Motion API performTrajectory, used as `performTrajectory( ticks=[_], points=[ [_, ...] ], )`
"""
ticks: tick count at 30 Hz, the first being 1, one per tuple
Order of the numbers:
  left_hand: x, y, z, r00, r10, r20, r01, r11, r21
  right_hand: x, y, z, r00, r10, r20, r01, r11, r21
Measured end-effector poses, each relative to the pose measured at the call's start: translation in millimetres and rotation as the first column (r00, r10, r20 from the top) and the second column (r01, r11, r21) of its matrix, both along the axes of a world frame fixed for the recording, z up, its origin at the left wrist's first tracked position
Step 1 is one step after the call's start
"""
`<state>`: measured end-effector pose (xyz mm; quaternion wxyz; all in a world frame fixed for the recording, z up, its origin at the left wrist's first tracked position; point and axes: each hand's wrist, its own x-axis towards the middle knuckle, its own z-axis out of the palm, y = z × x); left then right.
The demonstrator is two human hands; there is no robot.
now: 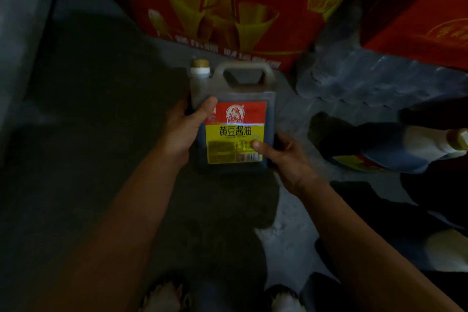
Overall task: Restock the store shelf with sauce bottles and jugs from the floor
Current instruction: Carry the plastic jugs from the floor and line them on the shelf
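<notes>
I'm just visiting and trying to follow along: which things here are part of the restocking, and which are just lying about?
Part of the job:
- soy sauce jug, gripped by the left hand and right hand
- another jug lying on its side on the floor

Just lying about:
- red boxes

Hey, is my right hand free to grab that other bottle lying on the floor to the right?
Probably not yet: the right hand and left hand both grip the soy sauce jug. The lying bottle itself looks unobstructed.

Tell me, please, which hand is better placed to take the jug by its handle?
Probably the left hand: it grips the jug high, nearer the handle; the right hand supports its lower corner.
</notes>
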<state>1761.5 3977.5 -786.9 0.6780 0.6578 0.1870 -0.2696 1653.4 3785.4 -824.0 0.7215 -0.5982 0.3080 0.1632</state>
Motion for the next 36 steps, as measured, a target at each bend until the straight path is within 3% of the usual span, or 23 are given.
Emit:
performTrajectory(
  ticks=[8,19,29,36],
  points=[
    [-64.5,33.4,62.9,0.995,0.069,-0.073,-0.067,0.997,0.022,-54.9,29.2,87.8,0.991,0.051,-0.121,-0.052,0.999,-0.007],
    [-116.9,53.2,233.3,0.972,0.138,-0.193,-0.132,0.99,0.044,-97.9,49.2,258.8,0.987,0.074,-0.141,-0.084,0.994,-0.065],
    [-97.1,77.4,471.8,0.986,0.168,0.007,-0.168,0.984,0.057,-61.5,66.2,470.7,0.991,0.132,-0.017,-0.133,0.991,-0.028],
    [-91.9,123.5,666.5,0.942,0.26,0.211,-0.272,0.962,0.03,-25.6,101.8,656.3,0.936,0.276,0.217,-0.265,0.961,-0.079]
  ],
)
